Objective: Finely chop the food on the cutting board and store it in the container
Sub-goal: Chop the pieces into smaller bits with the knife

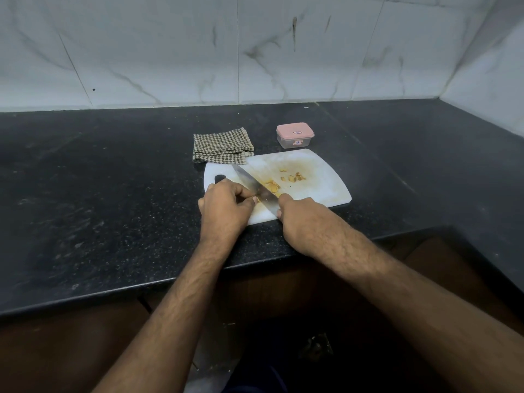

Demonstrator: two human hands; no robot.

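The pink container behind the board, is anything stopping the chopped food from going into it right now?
Yes. The container has its pink lid on, so it must be opened first. Otherwise nothing lies between the chopped pieces on the cutting board and the container; the checked cloth sits off to its left.

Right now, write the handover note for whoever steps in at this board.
Right hand: grip on the knife, blade angled across the cutting board.
Left hand: pinches the food piece against the blade.
Done: a few cut bits lie mid-board.
Left: finish chopping finely, open the pink-lidded container behind the board, load it.
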